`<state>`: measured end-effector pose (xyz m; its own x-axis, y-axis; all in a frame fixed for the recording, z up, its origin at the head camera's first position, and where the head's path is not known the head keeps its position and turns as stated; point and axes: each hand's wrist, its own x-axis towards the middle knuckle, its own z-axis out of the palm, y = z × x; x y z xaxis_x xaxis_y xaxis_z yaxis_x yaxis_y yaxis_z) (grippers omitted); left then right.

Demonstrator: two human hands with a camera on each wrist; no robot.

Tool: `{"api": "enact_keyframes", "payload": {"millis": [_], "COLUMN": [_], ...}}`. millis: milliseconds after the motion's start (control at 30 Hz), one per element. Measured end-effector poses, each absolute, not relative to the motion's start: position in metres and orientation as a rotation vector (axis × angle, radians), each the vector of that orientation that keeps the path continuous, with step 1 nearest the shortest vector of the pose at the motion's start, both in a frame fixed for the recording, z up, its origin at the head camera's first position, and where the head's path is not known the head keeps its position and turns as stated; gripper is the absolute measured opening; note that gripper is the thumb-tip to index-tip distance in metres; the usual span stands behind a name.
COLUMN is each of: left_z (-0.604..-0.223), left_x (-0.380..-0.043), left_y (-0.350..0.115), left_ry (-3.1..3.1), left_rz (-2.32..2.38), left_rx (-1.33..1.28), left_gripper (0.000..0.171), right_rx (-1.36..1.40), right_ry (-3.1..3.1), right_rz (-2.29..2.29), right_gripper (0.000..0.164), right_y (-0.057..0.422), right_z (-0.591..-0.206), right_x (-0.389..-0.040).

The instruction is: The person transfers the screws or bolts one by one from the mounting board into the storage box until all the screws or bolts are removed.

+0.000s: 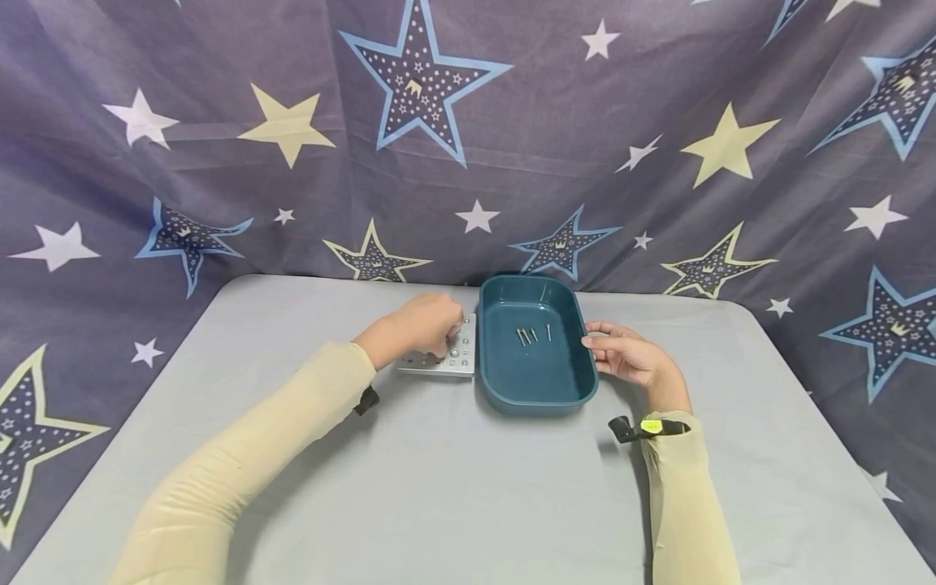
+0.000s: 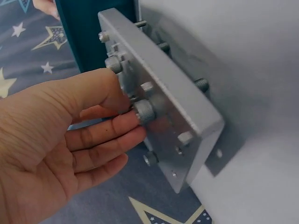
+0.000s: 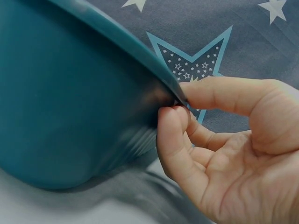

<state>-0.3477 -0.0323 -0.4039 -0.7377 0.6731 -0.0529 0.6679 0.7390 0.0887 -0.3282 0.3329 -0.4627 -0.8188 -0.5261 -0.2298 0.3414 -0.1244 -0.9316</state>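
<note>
My left hand (image 1: 427, 322) is over a silver metal plate (image 1: 466, 325) fitted with several bolts of differing sizes. Thumb and forefinger meet at a small screw (image 2: 134, 99) on the plate's face, pinching it; its tip is mostly hidden by the thumb. The other fingers curl loosely beside a large knurled bolt head (image 2: 145, 111). Right of the plate stands a teal plastic bin (image 1: 537, 390). At its right side, my right hand (image 1: 627, 354) pinches the bin's rim (image 3: 161, 70) between thumb and forefinger.
Several loose screws (image 1: 535, 335) lie on the bin's floor, near its middle. Plate and bin rest on a grey-covered table (image 1: 439, 487), close to its far edge. Behind the table hangs a dark cloth with stars (image 1: 409, 203).
</note>
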Motion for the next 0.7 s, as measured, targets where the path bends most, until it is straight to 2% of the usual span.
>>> {"api": "enact_keyframes", "payload": {"millis": [200, 500, 700], "left_z": [-0.4009, -0.3978, -0.3965], "left_x": [-0.3492, -0.3511, -0.3535], "left_y": [-0.0346, -0.0393, -0.0407], "left_ry": [2.844, 2.801, 2.772], "left_rz": [0.117, 0.151, 0.173], "left_rx": [1.078, 1.092, 1.075], "left_gripper": [0.030, 0.045, 0.044], "right_rx": [-0.186, -0.163, -0.161], "right_ry": [1.561, 1.586, 1.592], "right_rz": [-2.009, -1.996, -1.987], "right_gripper": [0.019, 0.018, 0.019], "right_y": [0.3326, 0.3316, 0.3309], "right_z": [-0.4632, -0.4620, -0.4633], "right_x": [-0.3279, -0.3288, -0.3287]}}
